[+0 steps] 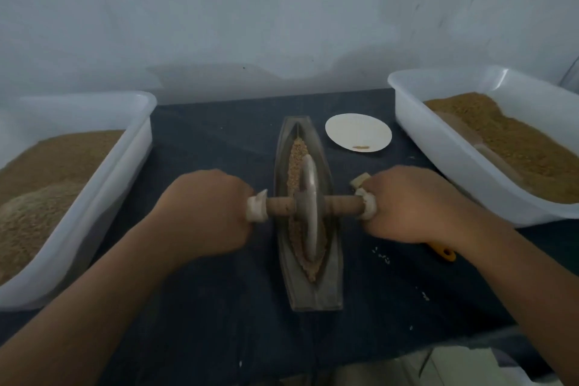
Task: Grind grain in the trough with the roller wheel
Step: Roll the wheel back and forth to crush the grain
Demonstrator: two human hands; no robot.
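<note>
**Item 1, one trough** (316,294): long, boat-shaped and grey. It lies at the middle of the table (219,141), with its ends pointing toward the near and far edges. It holds a strip of brown grain (294,163) along its groove.

**Item 2, one roller wheel** (310,197): a disc standing upright in the groove about midway along, on the grain. A wooden axle (282,208) runs crosswise through it.

**Item 3, two hands:** your left hand (203,213) grips the axle's left end and your right hand (410,204) grips the right end. The fingers of both are curled tight around it.

**Item 4, two white tubs:**
- The left tub (125,166) sits at the left edge. It holds brown grain, with a paler heap (31,222) toward its near end.
- The right tub (438,141) sits at the right edge and holds brown grain (517,147).

**Item 5, one round white plate** (357,131): it lies between the trough's far end and the right tub, with a few brown bits by its near rim.

**Item 6, one yellow-handled object** (445,252): it lies beneath your right wrist, mostly hidden, so you cannot tell its kind.

**Item 7, pale specks:** a few are scattered on the dark cloth to the right of the trough.
</note>
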